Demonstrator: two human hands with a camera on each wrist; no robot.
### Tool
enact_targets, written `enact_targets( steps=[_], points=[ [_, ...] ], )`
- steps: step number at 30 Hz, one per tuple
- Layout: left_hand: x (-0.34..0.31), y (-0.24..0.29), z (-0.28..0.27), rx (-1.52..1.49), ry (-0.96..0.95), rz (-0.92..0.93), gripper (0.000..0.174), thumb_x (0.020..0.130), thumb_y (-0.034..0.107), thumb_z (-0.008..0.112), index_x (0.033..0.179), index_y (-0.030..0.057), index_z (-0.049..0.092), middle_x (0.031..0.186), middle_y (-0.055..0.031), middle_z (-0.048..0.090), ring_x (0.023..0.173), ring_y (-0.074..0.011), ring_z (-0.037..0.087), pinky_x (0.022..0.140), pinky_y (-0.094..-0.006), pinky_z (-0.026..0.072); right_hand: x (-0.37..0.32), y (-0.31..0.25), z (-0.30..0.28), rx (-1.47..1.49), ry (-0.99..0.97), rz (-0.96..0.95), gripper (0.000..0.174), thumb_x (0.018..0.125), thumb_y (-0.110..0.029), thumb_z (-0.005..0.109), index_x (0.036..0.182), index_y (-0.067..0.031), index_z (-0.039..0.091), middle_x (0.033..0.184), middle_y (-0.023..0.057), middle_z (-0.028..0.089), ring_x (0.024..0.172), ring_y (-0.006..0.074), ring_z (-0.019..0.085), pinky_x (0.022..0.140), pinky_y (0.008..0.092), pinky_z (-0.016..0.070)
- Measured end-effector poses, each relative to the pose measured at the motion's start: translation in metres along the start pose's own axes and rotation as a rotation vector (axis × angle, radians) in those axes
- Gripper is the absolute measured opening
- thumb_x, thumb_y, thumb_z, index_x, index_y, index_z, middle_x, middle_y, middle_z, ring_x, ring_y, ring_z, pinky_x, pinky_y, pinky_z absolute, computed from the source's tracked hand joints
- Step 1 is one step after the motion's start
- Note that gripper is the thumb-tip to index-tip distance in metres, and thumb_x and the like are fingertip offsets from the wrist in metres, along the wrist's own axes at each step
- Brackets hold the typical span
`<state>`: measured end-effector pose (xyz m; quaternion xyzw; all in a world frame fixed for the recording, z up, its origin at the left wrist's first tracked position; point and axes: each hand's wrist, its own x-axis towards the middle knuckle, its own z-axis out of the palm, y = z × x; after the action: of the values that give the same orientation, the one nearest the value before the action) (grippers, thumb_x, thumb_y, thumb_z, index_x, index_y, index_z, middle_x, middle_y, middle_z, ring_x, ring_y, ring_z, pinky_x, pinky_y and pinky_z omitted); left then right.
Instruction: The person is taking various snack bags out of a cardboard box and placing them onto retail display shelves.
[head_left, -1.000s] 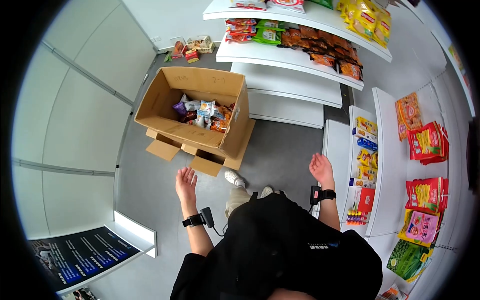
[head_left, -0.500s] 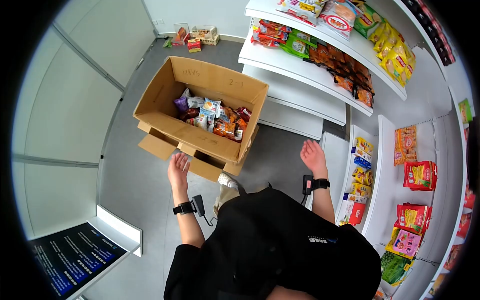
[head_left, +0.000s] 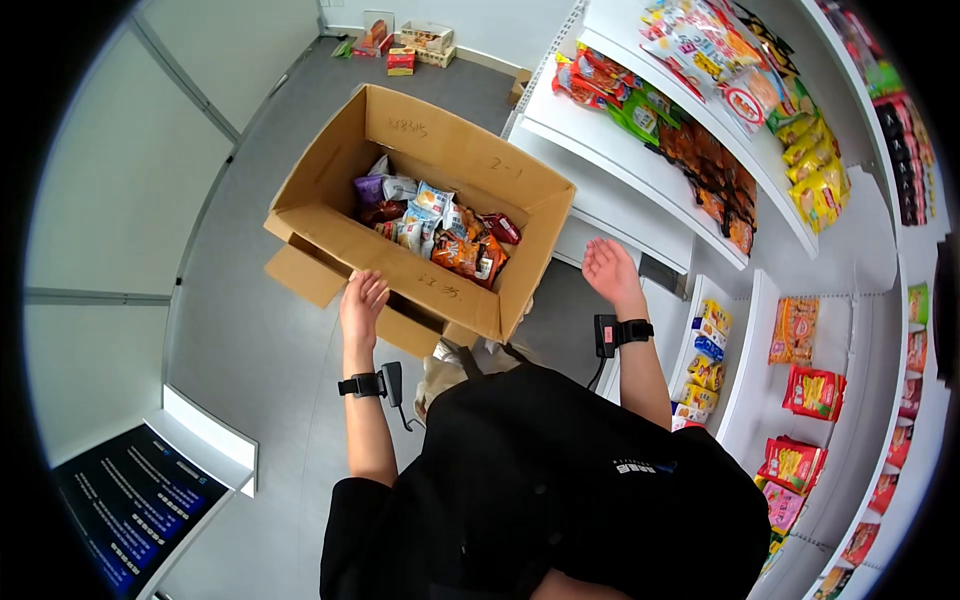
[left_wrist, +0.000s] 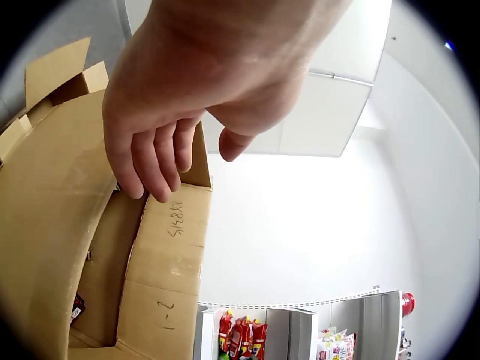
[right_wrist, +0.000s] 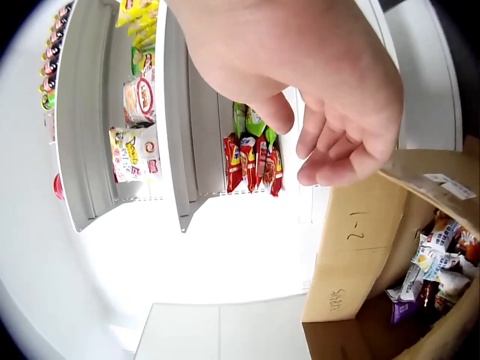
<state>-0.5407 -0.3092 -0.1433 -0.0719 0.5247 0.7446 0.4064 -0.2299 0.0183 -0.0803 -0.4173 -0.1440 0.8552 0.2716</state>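
Note:
A large open cardboard box (head_left: 400,255) stands on the floor ahead, with several snack bags (head_left: 440,225) in purple, white, blue and orange wrappers lying inside. My left hand (head_left: 362,310) is at the box's near side, its relaxed fingers overlapping the near wall in the head view. Off the box's right end hovers my right hand (head_left: 612,272), palm up with loosely bent fingers. Neither hand holds anything. In the left wrist view the left hand (left_wrist: 202,97) hangs over the box edge; the right wrist view has the right hand (right_wrist: 315,97) beside the box's corner.
White shelves (head_left: 600,150) with red, green and brown snack bags rise at the back right. A low shelf (head_left: 700,350) with small packs and a rack of hanging red bags (head_left: 815,392) stand on the right. A dark printed panel (head_left: 140,510) is at lower left; small boxes (head_left: 425,45) lie by the wall.
The view has turned and moved closer to the box, which now appears larger. Both hands have come nearer to its sides, the right one moving up toward its right end.

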Motion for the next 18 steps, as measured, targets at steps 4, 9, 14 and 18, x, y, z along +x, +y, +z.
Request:
enact_targets(
  steps=[4,9,14,18],
  points=[
    [0.009,-0.003,0.003,-0.023,-0.004,0.01,0.054,0.093,0.035,0.048,0.132,-0.0006,0.038,0.128,-0.014,0.051,0.107,-0.0242,0.056,0.088,-0.0341,0.0453,0.034,-0.007,0.035,-0.05,-0.061,0.052,0.026,0.087,-0.021,0.057,0.104,-0.0018,0.053,0.101,0.0098,0.057,0.091,0.0195,0.054,0.08,0.0323,0.0473],
    [0.029,-0.005,0.013,0.002,0.052,-0.035,0.059,0.092,0.037,0.049,0.136,0.0006,0.034,0.134,-0.0152,0.046,0.108,-0.0261,0.055,0.091,-0.0355,0.0453,0.095,-0.012,0.095,-0.112,-0.051,0.192,0.024,0.087,-0.02,0.057,0.102,-0.0009,0.053,0.101,0.0113,0.057,0.092,0.022,0.054,0.083,0.0357,0.047],
    [0.038,0.0,0.019,0.014,0.194,-0.087,0.057,0.091,0.036,0.05,0.135,0.0026,0.036,0.125,-0.0141,0.054,0.095,-0.0224,0.06,0.083,-0.0319,0.0497,0.192,0.022,0.129,-0.308,-0.046,0.42,0.023,0.087,-0.02,0.055,0.101,-0.0014,0.053,0.103,0.0128,0.057,0.097,0.0236,0.053,0.085,0.0404,0.0464],
    [0.043,-0.003,0.031,-0.034,0.364,-0.093,0.051,0.092,0.033,0.049,0.132,0.003,0.042,0.121,-0.0137,0.056,0.092,-0.0207,0.061,0.082,-0.0305,0.0505,0.268,0.076,0.121,-0.462,0.085,0.596,0.024,0.087,-0.022,0.054,0.102,-0.0036,0.054,0.107,0.0115,0.056,0.101,0.0253,0.052,0.088,0.0465,0.0448]
  ],
)
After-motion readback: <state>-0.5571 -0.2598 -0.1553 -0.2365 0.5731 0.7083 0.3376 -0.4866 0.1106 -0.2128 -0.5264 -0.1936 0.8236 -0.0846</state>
